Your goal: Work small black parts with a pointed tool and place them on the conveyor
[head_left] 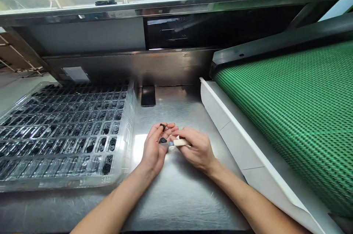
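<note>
A clear plastic tray [63, 135] sits on the metal surface [176, 190] to the left of both hands, its near edge close to the left forearm. To the right, a white sloped guard [234, 131] borders a green mesh belt [298, 116] that runs along that side. Straight ahead, a small dark block [148, 96] lies on the surface against the back wall, well apart from the hands. Nothing lies between the hands and the tray.

The left hand [154, 149] is held palm up just above the surface, fingers [161, 131] loosely apart, with two small black parts [163, 133] resting on it: one near the fingertips and one lower on the palm. They look round and dark; finer detail is too small to tell. The right hand [197, 149] has its fingers closed around a pale, slim tool [176, 143], whose tip points at the lower black part on the left palm.

The tray is divided into many small pockets in rows. Most pockets hold a black round part like those in the hand.
</note>
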`<state>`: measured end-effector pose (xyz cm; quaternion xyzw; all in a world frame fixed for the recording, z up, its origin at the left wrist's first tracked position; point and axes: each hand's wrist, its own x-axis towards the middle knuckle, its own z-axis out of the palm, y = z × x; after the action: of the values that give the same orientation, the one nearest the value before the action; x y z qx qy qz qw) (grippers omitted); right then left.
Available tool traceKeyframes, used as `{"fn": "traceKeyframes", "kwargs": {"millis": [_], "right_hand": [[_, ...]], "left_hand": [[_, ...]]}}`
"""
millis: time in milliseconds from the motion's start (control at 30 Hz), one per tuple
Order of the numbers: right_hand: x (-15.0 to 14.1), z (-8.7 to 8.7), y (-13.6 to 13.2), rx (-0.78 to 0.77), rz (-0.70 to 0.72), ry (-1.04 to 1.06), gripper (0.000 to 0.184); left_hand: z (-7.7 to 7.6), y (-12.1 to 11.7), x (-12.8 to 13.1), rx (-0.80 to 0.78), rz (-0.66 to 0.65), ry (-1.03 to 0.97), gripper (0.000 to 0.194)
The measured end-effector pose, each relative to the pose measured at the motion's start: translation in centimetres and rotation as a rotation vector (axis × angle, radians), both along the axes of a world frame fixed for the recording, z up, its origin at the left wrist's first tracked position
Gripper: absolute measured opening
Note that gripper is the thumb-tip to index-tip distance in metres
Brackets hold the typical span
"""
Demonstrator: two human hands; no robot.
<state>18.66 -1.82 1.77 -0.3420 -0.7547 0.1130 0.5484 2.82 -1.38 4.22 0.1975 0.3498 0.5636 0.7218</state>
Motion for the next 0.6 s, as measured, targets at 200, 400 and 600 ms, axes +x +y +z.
{"fn": "traceKeyframes", "kwargs": {"millis": [200, 400, 600], "right_hand": [[-0.6, -0.9, 0.1, -0.035, 0.098, -0.106, 0.031], [-0.3, -1.1, 0.1, -0.105, 0.097, -0.089, 0.033], [0.0, 0.2, -0.2, -0.385, 0.002, 0.170, 0.016]], "left_hand": [[0.2, -0.4, 0.0, 0.043, -0.070, -0.045, 0.022], [0.0, -0.3, 0.0, 0.064, -0.118, -0.065, 0.029], [-0.7, 0.1, -0.1, 0.052, -0.056, 0.041, 0.023]]}}
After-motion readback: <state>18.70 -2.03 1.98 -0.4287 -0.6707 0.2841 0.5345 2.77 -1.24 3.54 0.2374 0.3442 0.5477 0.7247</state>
